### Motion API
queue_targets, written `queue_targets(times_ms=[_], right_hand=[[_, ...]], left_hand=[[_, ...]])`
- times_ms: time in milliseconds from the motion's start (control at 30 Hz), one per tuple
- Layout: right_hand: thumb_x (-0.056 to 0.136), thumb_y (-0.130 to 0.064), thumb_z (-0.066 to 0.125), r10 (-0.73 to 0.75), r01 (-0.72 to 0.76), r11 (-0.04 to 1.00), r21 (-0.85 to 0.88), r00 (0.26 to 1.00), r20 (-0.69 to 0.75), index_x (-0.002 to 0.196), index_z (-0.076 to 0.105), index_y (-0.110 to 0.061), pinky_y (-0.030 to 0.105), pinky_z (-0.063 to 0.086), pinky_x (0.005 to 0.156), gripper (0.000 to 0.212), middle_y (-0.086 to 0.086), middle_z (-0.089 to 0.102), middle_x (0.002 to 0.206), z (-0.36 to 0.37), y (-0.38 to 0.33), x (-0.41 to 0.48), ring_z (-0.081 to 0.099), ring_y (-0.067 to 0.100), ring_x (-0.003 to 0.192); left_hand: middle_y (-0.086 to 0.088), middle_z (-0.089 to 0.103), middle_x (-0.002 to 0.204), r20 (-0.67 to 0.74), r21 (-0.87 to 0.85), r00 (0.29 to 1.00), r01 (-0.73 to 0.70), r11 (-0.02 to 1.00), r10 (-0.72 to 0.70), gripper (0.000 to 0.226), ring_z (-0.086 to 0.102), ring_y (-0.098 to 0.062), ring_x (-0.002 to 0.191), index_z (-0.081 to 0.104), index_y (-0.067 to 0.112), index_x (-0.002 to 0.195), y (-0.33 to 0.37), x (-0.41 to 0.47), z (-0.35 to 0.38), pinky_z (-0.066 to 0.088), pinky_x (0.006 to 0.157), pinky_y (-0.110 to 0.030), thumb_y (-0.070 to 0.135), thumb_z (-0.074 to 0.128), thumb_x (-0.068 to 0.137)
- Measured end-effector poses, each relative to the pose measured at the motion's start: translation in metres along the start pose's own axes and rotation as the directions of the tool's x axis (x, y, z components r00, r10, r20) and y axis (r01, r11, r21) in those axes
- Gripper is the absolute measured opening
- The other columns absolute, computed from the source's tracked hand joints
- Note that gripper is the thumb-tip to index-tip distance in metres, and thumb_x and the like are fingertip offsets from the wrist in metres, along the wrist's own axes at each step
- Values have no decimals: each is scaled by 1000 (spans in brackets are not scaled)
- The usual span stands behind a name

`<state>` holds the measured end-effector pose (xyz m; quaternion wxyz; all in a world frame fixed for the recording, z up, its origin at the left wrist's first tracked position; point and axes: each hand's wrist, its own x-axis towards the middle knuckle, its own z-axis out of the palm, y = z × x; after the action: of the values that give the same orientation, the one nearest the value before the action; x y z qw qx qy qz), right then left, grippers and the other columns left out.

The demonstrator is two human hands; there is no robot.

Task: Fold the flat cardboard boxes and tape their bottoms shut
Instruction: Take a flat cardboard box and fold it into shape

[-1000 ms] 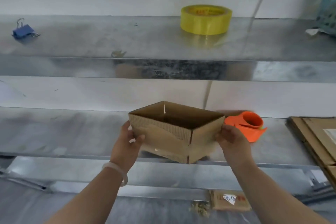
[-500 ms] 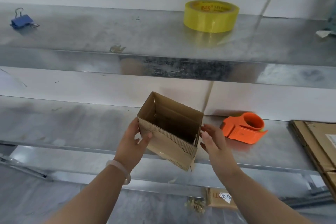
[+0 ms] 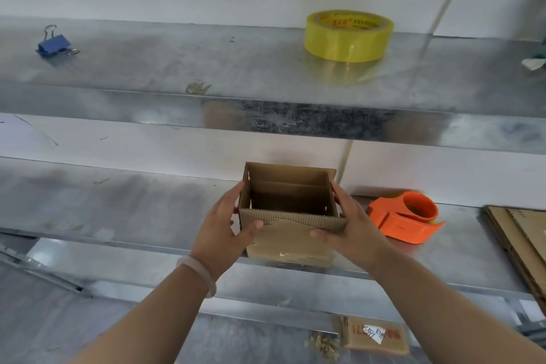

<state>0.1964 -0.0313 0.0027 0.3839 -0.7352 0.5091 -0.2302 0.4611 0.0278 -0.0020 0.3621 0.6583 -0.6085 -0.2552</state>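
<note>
Tilted on one corner half a second ago, the cardboard box [image 3: 291, 216] is now held level and open-topped just left of the orange tape dispenser [image 3: 404, 217], with the left hand [image 3: 223, 224] and right hand [image 3: 351, 224] each clasping an end, thumbs on its near wall.

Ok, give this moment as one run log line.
phase: box opened | left hand: grips box | right hand: grips box | tape dispenser: untouched on shelf

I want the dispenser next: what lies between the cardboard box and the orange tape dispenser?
Head view: only the right hand gripping the cardboard box by its right side, then bare metal shelf up to the orange tape dispenser.
</note>
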Motion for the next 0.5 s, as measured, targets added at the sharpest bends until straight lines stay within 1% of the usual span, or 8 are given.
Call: queue_targets(times_ms=[33,100,167,200,267,367,433,500], right_hand=[[75,-43,80,5,-5,1000,3,1000,-8,148,14,-48,28,37,107,98,-17,38,143,0,2,0,39,6,128],[75,-39,81,-9,9,1000,6,1000,-7,140,24,-48,27,48,100,88,-15,44,137,1,7,-2,48,9,123],[76,-40,80,-23,23,999,-32,1000,-2,132,30,-51,26,50,96,76,-16,45,135,2,8,-3,50,10,120],[77,-42,78,-33,33,998,-53,999,0,131,32,-53,27,48,99,72,-18,42,137,1,8,-2,48,8,120],[80,-50,72,-52,53,994,-93,999,15,136,36,-54,29,39,109,67,-23,36,145,-2,6,0,39,4,128],[83,-57,65,-23,28,992,-127,999,42,136,47,-48,32,22,119,57,-30,29,148,-4,5,3,26,-2,139],[84,-58,64,-6,11,991,-131,999,35,125,56,-49,38,21,121,43,-30,32,147,-3,5,3,26,-1,140],[84,-56,65,5,-3,994,-105,1000,19,114,53,-56,36,26,119,33,-26,36,145,-2,2,2,32,1,137]], left_hand=[[22,41,140,21,23,1000,-21,1000,20,68,46,-13,125,29,42,147,-1,1,0,48,103,-37,49,61,87],[16,46,143,64,113,994,-90,989,83,57,44,-15,129,41,38,143,-1,3,0,43,109,-41,45,60,90],[15,51,139,86,148,991,-110,983,98,48,45,-14,128,50,37,136,0,4,0,40,111,-40,39,63,90],[15,54,134,93,146,992,-101,984,87,45,47,-12,125,53,36,133,0,6,-1,41,110,-39,39,64,90],[16,57,123,121,128,991,-67,990,52,41,50,-10,117,57,35,129,0,8,-3,44,106,-36,40,64,89],[16,58,115,162,83,987,-24,996,10,34,52,-9,110,59,35,124,-1,12,-3,47,101,-34,39,63,90],[15,58,115,162,65,987,-5,998,-6,30,52,-9,108,60,36,120,-1,12,-1,48,99,-31,39,62,91],[10,58,120,150,59,988,24,998,-32,34,52,-11,109,60,34,123,1,13,1,48,98,-28,41,61,90]])
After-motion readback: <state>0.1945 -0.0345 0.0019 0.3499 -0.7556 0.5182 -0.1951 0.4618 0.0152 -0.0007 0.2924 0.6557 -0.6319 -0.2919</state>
